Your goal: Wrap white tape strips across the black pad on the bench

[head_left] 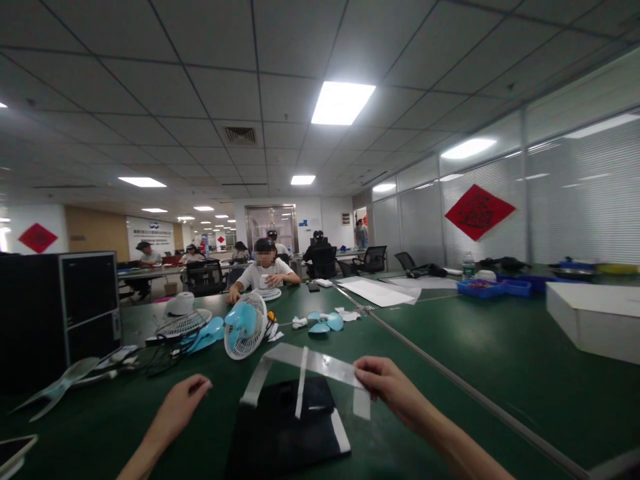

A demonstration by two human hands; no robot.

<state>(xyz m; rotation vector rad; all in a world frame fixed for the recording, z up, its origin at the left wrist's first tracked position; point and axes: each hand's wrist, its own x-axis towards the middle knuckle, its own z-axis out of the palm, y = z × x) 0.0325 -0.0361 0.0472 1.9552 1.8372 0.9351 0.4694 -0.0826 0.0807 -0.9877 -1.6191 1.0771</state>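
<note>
My right hand (383,380) pinches the right end of a folded, translucent plastic strip (315,360), holding it up over the table. The strip bends downward at both ends, and a narrow white strip (301,383) hangs from its middle. Below it lies a flat black panel (280,433) with a raised part and a pale patch on its right edge. My left hand (185,400) is to the left of the panel, its fingers curled together; nothing shows in them, and it is apart from the strip.
Beyond the strip stands a white fan grille (247,327) with blue blades; loose blue blades (325,323) lie nearby. A black computer case (60,320) stands left, a white box (595,320) right. Blue trays (483,288) sit farther back. Across the table, a person (265,270) handles a fan part.
</note>
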